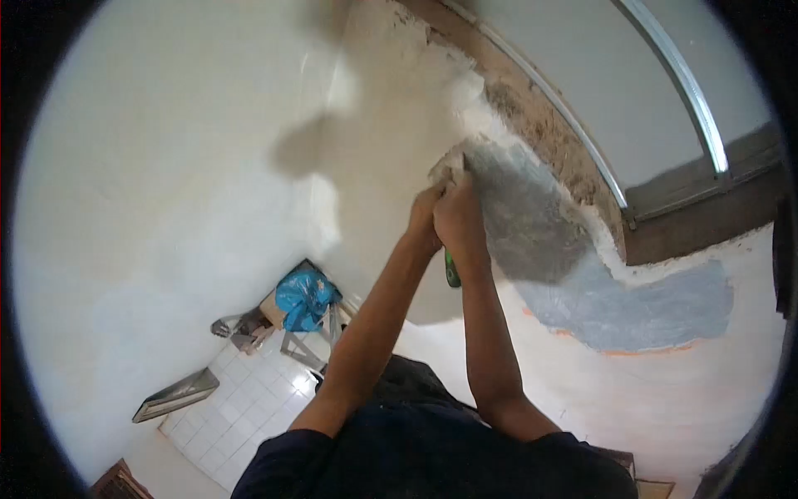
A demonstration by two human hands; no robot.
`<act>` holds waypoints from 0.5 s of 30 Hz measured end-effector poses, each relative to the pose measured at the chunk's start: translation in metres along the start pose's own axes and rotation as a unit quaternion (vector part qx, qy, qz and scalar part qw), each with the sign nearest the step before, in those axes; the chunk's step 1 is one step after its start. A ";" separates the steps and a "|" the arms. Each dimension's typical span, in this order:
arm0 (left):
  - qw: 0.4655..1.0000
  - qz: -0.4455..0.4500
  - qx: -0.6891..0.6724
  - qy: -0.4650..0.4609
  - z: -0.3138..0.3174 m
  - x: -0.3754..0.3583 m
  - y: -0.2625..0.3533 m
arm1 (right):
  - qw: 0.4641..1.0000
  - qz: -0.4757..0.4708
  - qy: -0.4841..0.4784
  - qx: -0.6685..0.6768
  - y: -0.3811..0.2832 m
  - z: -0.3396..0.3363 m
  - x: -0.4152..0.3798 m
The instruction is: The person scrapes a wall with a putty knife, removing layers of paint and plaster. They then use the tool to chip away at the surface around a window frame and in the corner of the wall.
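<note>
Both arms reach up to the wall in front of me, and the hands meet there. My right hand (459, 218) is closed around a scraper, whose green handle (451, 269) sticks out below the fist. My left hand (425, 213) presses close beside it, fingers closed at the blade end of the same tool; the exact finger placement is partly hidden. Just above the hands, the grey blade (459, 163) meets the wall at the upper edge of a rough grey patch (532, 218). Pale plaster (391, 150) surrounds the patch on the left.
A brown broken strip (549, 125) runs along the wall's top, beside metal rails (690, 83). A second grey patch (657, 308) lies to the right. Far below are a blue bag (305, 298), a stepladder (303, 351) and white floor tiles (241, 407).
</note>
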State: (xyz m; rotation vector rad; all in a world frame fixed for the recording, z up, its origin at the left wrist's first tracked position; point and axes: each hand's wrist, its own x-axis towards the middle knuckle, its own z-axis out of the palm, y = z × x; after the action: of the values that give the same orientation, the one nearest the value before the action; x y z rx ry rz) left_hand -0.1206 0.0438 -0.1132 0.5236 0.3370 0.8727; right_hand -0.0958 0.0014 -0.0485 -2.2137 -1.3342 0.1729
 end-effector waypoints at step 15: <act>0.969 -0.070 -0.238 -0.004 0.012 0.005 -0.008 | 0.999 0.036 -0.012 -0.010 -0.004 -0.012 0.003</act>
State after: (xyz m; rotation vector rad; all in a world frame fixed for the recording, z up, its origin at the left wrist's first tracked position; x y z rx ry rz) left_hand -0.1069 0.0398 -0.1077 0.0566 0.1447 0.7802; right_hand -0.0932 0.0008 -0.0353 -2.2834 -1.2746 0.2135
